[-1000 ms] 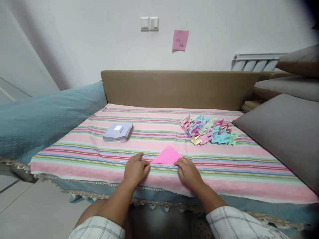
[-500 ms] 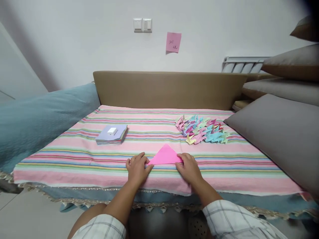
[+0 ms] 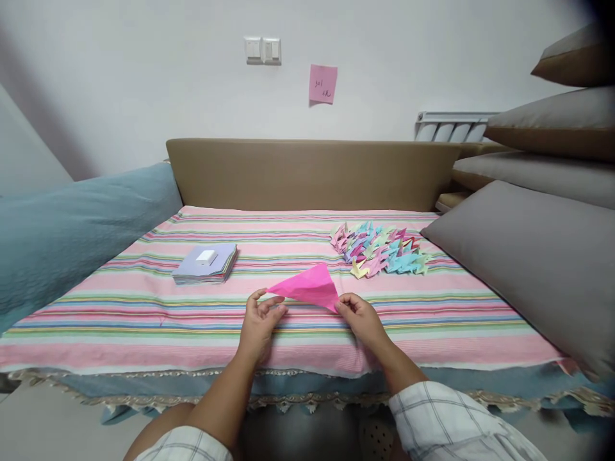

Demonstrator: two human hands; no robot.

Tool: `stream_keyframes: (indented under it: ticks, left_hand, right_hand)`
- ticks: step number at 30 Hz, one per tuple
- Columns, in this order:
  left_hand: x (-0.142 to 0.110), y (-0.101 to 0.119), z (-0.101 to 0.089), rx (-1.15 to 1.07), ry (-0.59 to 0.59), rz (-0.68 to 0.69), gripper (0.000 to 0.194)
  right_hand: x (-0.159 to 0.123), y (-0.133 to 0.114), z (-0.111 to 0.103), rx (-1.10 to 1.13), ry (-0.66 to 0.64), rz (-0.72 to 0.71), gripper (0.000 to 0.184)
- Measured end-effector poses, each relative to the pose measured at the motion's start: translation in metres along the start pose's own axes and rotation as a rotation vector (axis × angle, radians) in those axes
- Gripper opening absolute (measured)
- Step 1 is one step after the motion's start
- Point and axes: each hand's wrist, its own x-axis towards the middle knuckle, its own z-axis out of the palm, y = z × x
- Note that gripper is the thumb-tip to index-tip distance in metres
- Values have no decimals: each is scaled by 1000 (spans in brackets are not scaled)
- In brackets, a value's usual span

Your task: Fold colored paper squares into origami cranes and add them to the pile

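Observation:
A pink paper folded into a triangle [image 3: 307,286] is lifted off the striped cloth [image 3: 144,314]. My right hand [image 3: 361,318] pinches its lower right corner. My left hand [image 3: 258,317] pinches the left tip between thumb and forefinger, the other fingers curled. Both hands hover near the front edge of the striped surface.
A stack of coloured paper squares [image 3: 205,264] with a small white block on top lies at left. A heap of several folded paper cranes [image 3: 376,249] lies at back right. Grey cushions [image 3: 523,256] flank the right, a blue quilt [image 3: 72,224] the left.
The pink triangle lay flat with both hands pressing its lower edge; now both hands have raised it off the cloth and tilted it. The view has shifted right.

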Motion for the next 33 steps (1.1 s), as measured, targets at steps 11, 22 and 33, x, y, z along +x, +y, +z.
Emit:
stream_keyframes:
  ticks: [11, 22, 33]
  left_hand:
    - [-15, -1, 39, -489, 76, -472, 21]
    - [-15, 3, 38, -568, 109, -496, 12]
    - [-16, 4, 37, -574, 115, -475, 15]
  right_hand:
    - [-19, -7, 38, 285, -230, 76, 31]
    - [-22, -10, 41, 233, -142, 47, 29]
    - [-24, -7, 41, 155, -80, 66, 34]
